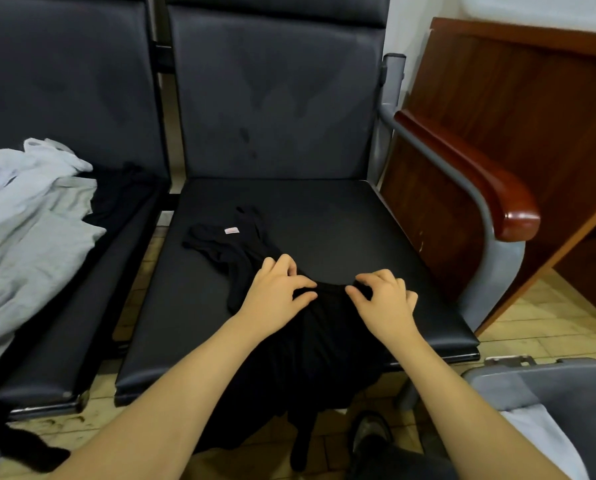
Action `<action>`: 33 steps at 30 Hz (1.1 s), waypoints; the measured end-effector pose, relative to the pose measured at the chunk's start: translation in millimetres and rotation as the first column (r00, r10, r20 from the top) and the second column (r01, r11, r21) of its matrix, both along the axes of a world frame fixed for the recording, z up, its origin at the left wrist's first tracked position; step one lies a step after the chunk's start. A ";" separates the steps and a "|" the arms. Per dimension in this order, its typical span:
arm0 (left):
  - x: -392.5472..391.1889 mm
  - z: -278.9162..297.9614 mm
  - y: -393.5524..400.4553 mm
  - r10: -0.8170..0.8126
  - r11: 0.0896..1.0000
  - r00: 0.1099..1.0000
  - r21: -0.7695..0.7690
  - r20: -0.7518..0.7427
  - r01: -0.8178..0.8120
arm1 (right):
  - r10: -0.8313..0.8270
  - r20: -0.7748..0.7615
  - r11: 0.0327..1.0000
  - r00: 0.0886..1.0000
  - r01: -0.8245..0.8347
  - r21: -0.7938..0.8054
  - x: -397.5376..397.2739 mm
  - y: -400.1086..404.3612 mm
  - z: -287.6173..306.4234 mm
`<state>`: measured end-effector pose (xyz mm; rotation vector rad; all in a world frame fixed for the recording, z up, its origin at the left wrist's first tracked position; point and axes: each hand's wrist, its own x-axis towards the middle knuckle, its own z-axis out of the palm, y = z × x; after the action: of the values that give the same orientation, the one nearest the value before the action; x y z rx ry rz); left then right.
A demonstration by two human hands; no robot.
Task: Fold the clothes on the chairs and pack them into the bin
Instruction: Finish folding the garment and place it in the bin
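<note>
**Clerk:** Item one, left of the middle chair [289, 209]?

**Checker:** You had a heap of pale grey clothes [26, 216] on the neighbouring chair [92, 271], just left of the middle chair's seat. Dark cloth showed beneath the heap and trailed off that seat's front corner toward the floor.

**Clerk:** Item two, on the middle chair itself?

**Checker:** You had the black garment [251, 244] spread over the seat, its strap end and small pink label toward the seat's back left, its bulk draped over the front edge and hanging toward the floor.

**Clerk:** Your hands?

**Checker:** Your left hand [275, 289] lay on the garment near the seat's centre, fingers curled, thumb and forefinger pinching a ridge of the black cloth. Your right hand [383, 299] sat just beside it on the same ridge, thumb and forefinger pinching the cloth, the remaining fingers bent. The two hands were near each other, not touching.

**Clerk:** Item three, right of the middle chair?

**Checker:** You had a grey metal armrest with a reddish wooden cap [476, 178] on the chair's right side, and a brown wooden desk [518, 91] beyond it. The grey bin [566, 393] stood at the chair's front right corner, with pale folded cloth [538, 441] inside it.
</note>
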<state>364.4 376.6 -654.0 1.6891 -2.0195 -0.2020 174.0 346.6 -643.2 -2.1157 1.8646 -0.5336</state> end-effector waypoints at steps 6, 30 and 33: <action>2.1 -3.1 4.0 -0.016 0.994 0.998 -0.104 0.066 0.023 | 0.060 -0.071 0.998 0.996 -0.059 0.022 0.0 -0.6 8.2; 82.7 -6.6 95.5 0.401 0.914 0.911 -0.108 0.092 -0.391 | 0.398 0.447 0.905 0.801 -0.422 -0.048 57.6 30.8 16.4; 88.0 -7.9 103.9 0.447 0.891 0.887 -0.145 0.117 -0.430 | 0.414 0.438 0.897 0.798 -0.439 -0.048 64.1 38.4 17.5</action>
<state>452.4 480.5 -661.9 2.0810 -1.6464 0.1985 238.1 385.0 -625.7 -2.0670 1.0971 -0.7567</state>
